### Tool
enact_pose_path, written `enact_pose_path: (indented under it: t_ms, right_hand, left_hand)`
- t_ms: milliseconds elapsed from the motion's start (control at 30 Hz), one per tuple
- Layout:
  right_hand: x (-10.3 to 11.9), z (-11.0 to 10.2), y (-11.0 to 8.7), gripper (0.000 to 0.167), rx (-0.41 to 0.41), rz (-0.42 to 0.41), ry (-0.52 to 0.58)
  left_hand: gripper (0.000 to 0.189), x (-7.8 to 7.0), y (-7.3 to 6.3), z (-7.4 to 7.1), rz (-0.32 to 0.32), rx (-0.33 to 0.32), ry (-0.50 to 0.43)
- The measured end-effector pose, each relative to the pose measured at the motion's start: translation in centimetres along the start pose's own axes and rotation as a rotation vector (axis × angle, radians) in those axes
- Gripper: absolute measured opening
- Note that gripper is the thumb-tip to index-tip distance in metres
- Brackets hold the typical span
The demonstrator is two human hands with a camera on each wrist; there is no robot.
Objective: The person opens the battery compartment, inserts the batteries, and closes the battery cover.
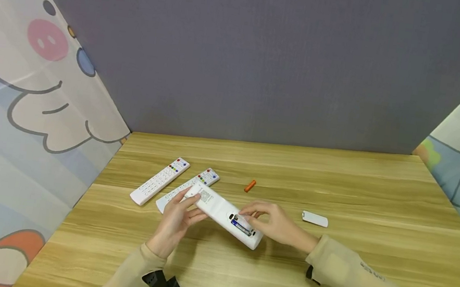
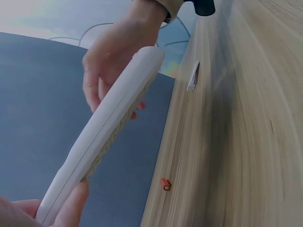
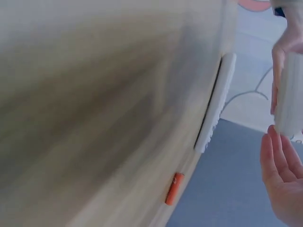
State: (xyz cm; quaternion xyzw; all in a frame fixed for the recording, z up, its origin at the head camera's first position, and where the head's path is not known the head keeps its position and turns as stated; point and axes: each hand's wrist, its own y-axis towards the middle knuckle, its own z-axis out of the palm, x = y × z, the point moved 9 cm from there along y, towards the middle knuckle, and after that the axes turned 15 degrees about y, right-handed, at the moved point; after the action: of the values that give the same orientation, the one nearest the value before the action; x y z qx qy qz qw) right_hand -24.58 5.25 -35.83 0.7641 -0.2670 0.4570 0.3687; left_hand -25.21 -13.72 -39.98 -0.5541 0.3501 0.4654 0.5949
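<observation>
A white remote control [image 1: 214, 208] is tilted above the table, its back facing up. My left hand [image 1: 173, 223] grips one end of it between thumb and fingers. At the other end the battery compartment is uncovered, and a blue battery [image 1: 241, 227] lies inside. My right hand [image 1: 274, 222] is at this compartment, with its thumb and bent index finger close together there. Whether they pinch anything is hidden. In the left wrist view, fingertips of the right hand [image 2: 120, 56] show past the edge of the remote.
Two more white remotes lie keys up at the left, one farther left [image 1: 159, 182] and one [image 1: 208, 176] partly behind the held remote. An orange battery [image 1: 250, 186] lies behind my hands. A white battery cover [image 1: 314, 218] rests to the right. A grey panel [image 1: 265, 70] borders the table's back.
</observation>
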Motion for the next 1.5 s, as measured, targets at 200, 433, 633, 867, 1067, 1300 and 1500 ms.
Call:
enact_pose_path:
  t_ms: [200,433,633,867,1067,1300,1500]
  right_hand:
    - [-1.4,-1.2,1.8,0.017,0.004,0.062,-0.007]
    - [-4.8,-2.7,3.5,0.019,-0.005,0.229,-0.034]
    - [-6.4,-3.5,4.8,0.019,-0.031,0.307,-0.108]
    - [-7.4,-4.1,5.9,0.019,-0.043,0.302,-0.250]
    - [-8.2,-4.0,6.4,0.019,-0.014,0.304,-0.325]
    - [-8.9,-3.6,6.7,0.023,0.053,0.291,-0.405]
    - [-9.2,-3.4,6.8,0.023,0.086,0.273,-0.430]
  left_hand:
    - [0.043,-0.1,0.2,-0.6,0.001,-0.017,0.003]
    - [0.042,-0.2,0.2,-1.2,-0.011,-0.031,0.002]
    - [0.046,-0.3,0.2,-1.8,-0.013,-0.034,0.002]
    - [0.044,-0.6,0.2,-2.0,-0.010,-0.033,0.016]
    - [0.046,-0.9,0.1,-2.0,0.004,-0.031,0.016]
    - [0.056,-1.1,-0.2,-2.1,0.069,0.012,0.016]
    - [0.047,-0.7,0.0,-2.3,0.009,-0.026,0.042]
